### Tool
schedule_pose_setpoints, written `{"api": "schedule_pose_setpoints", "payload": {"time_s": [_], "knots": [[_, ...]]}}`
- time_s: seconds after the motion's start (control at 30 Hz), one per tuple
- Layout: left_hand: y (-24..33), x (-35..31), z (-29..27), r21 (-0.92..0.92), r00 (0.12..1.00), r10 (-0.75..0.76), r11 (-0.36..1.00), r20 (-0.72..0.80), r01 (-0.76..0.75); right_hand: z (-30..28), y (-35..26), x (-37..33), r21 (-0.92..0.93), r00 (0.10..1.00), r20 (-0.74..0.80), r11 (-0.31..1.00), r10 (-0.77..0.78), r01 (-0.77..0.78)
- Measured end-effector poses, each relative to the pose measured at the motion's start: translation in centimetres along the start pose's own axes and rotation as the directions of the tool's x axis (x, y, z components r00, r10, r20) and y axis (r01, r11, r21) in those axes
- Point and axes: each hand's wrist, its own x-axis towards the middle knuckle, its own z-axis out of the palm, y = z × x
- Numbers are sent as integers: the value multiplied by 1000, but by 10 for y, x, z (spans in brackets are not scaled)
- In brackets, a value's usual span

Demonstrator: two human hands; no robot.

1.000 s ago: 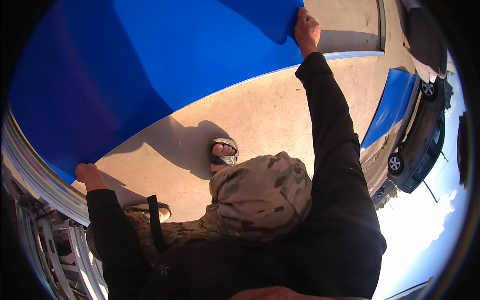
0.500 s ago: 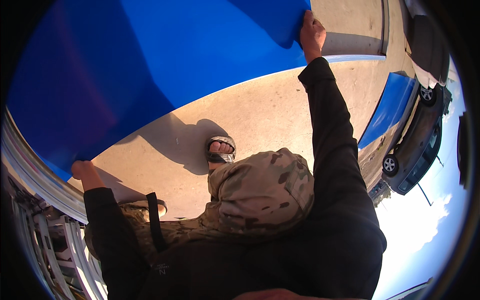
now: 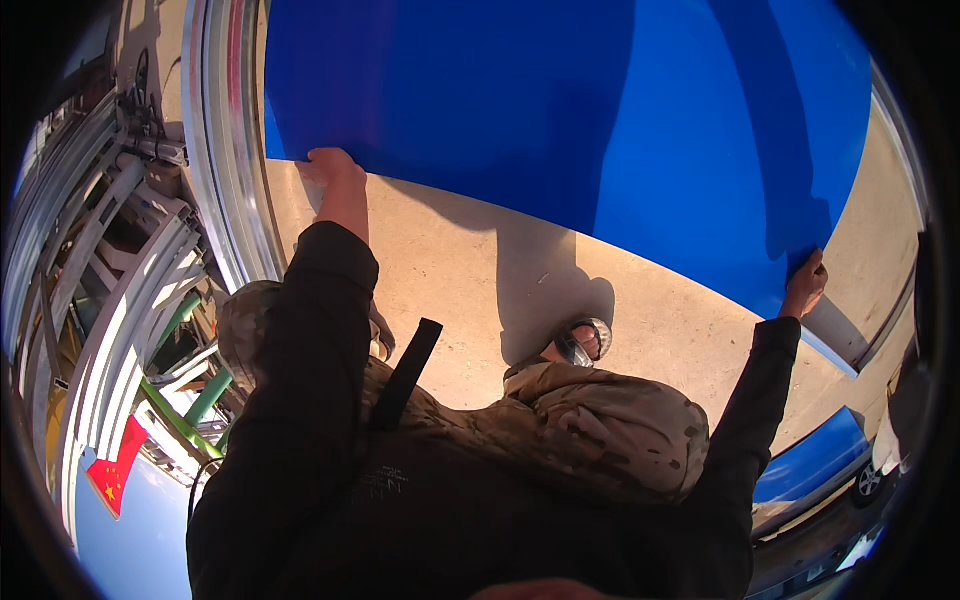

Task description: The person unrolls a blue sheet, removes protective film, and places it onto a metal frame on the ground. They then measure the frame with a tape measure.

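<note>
A large smooth blue sheet spreads out in front of me, part sunlit and part under my shadow. At its near left corner, my left hand is closed on the edge, with the fingers partly hidden against the sheet. My right hand pinches the edge at the near right corner, arm stretched out. The near edge runs between both hands above the pale concrete floor. How far the sheet is off the ground I cannot tell.
Long silver metal profiles run along the sheet's left side. White bars and green tubes are piled farther left, near a red flag. Another blue sheet lies at right beside a dark car.
My view has turned left, so the sheet and both hands appear farther right. More of the metal pile shows and less of the car. Both hands keep hold of the sheet's near edge.
</note>
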Motion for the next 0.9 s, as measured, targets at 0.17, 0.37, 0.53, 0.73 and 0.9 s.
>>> {"api": "schedule_pose_setpoints", "payload": {"time_s": [0.17,0.37,0.53,0.73,0.9], "knots": [[32,-24,-50,-222,965,-20,972,261,80,-18,-45,-94,204,951,-175,935,-256,289],[29,11,-70,-286,975,-38,953,217,101,42,-71,-287,361,649,757,784,69,-505],[37,71,-78,82,760,598,770,257,-633,91,-84,-307,478,547,837,492,-5,-727],[61,102,-79,142,739,321,861,592,-488,114,-71,-289,471,616,780,542,113,-696],[58,112,-73,132,758,290,887,584,-442,94,-91,-298,482,694,717,673,65,-561]]}}
